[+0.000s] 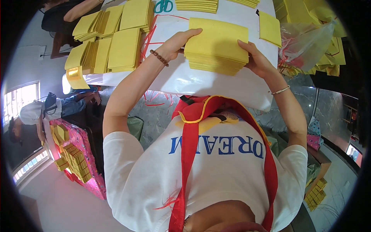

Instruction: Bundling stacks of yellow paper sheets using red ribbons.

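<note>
Between my two hands is a thick stack of yellow paper (218, 36), its layered edges facing me just over the white table (170, 81). My left hand (178, 43) grips the stack's left side, thumb on top and fingers hidden beneath. On the right side my right hand (258, 60) holds it the same way, thumb on the upper face. Left of the stack, thin red strips (148, 40) lie on the table next to more yellow paper bundles (124, 48).
Green-handled scissors (164, 6) lie at the far edge. A yellow packet (269, 29) and a clear plastic bag (307, 42) are at the right. Another person's arm (83, 9) shows at top left. A person (58, 108) sits far left near a pink-covered table (94, 170) with yellow bundles.
</note>
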### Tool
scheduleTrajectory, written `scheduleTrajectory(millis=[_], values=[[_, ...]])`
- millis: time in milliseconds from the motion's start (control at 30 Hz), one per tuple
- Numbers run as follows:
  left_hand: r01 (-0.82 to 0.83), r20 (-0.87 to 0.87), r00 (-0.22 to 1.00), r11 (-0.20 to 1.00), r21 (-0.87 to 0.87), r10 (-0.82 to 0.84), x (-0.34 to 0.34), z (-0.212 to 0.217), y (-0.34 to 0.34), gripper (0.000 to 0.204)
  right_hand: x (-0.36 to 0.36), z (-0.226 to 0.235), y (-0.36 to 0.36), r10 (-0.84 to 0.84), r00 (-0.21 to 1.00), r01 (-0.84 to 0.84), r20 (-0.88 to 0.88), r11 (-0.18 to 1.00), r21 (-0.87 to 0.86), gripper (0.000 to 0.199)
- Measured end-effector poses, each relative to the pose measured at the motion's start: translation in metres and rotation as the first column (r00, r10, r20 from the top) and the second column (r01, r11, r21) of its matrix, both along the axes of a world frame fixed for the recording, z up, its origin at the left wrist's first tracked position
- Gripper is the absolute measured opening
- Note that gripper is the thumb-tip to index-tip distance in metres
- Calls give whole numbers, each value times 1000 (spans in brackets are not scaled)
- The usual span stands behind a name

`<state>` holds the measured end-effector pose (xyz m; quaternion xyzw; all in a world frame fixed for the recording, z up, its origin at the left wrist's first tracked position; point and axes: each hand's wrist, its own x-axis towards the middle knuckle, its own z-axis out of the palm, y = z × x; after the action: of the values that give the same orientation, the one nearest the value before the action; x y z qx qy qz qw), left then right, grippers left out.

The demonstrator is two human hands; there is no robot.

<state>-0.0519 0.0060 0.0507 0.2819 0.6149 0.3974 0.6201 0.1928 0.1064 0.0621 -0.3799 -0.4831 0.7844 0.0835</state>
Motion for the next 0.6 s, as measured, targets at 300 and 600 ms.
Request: scheduleTrajectory(millis=[300,600], values=[[19,72,997,999,47,-23,1,-15,5,39,10,-28,0,-161,987,161,-9,987,-13,84],[-43,139,990,997,60,35,9,4,-8,49,4,-21,-5,-168,985,-35,33,-12,999,51]])
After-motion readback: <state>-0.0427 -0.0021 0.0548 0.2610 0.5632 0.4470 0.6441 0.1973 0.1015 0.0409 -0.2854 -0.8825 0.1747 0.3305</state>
